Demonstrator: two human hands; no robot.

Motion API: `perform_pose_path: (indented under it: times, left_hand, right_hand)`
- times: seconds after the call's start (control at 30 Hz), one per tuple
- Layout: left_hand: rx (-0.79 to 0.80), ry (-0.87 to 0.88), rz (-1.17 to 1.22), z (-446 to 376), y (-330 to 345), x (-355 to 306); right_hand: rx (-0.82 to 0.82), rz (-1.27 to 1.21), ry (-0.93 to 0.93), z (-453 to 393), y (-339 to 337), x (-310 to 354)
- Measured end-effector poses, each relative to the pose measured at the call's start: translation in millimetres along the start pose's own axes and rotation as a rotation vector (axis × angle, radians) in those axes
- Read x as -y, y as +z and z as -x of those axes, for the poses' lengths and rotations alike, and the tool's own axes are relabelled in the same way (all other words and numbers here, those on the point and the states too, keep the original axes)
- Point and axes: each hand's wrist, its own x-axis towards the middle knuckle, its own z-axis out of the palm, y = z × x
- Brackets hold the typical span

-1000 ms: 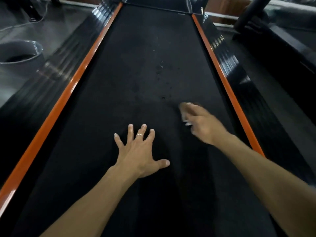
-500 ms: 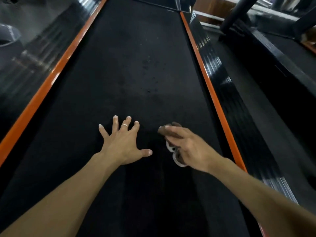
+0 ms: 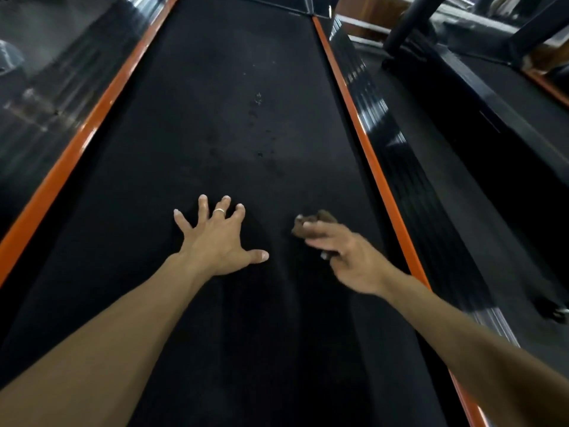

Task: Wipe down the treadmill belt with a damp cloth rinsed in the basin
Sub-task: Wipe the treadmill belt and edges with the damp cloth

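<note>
Cloth (image 3: pixel 314 221) bunched under right hand (image 3: pixel 348 257) fingers gripping it on belt (image 3: pixel 215 118) — left hand (image 3: pixel 215 238) splayed flat beside

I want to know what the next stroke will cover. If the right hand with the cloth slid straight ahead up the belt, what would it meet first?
Probably the dark specks on the belt, slightly left of the right hand and its cloth. Otherwise the way looks free.

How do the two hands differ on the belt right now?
The left hand lies flat with fingers spread and holds nothing; the right hand is curled around a dark cloth. The left hand wears a ring; none shows on the right hand. The left hand looks sharp, the right hand blurred. Both are over the belt.
</note>
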Motion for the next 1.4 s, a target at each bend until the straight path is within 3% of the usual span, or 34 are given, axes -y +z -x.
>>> perform_pose_path:
  times: [0.13,0.27,0.3,0.47,0.63,0.87,0.97,1.07,1.2,1.33,1.4]
  left_hand:
    - [-0.051,0.007,0.000,8.5,-2.2,-3.0]
    - [-0.234,0.130,0.089,24.8,-0.3,-15.0]
    - [-0.241,0.173,0.120,26.9,0.4,-20.0]
    - [-0.142,0.264,0.166,25.2,11.7,-50.6]
    - [-0.098,0.260,0.154,14.7,16.4,-66.4]
    - [-0.103,0.220,0.045,16.7,10.4,-43.8]
    - [-0.098,0.189,-0.001,21.0,6.8,-27.4]
    - [-0.079,0.189,-0.001,26.8,7.7,-18.6]
    - [-0.052,0.186,0.036,41.7,10.5,-11.6]
    - [-0.011,0.211,0.029,61.8,6.5,-6.8]
    - [0.002,0.227,0.037,71.7,7.6,-7.3]
  right_hand:
    - [0.075,-0.162,0.084,6.9,-18.0,14.1]
    - [-0.233,-0.129,0.363,-3.1,-35.8,-3.7]
    - [-0.232,-0.090,0.376,2.0,-35.9,-10.3]
    - [-0.027,0.070,0.192,54.9,-6.3,0.9]
    - [0.094,-0.051,0.148,98.8,-19.4,21.2]
    - [-0.201,-0.066,0.281,25.6,-29.2,14.1]
    - [-0.081,-0.015,0.240,-25.6,-4.7,14.8]
    - [0.046,0.068,0.252,-24.9,11.3,18.8]
    - [0.134,0.002,0.125,65.0,-2.0,43.1]
    - [0.299,-0.083,0.196,168.6,-26.5,83.9]
    - [0.263,-0.095,0.300,184.8,-42.4,91.6]
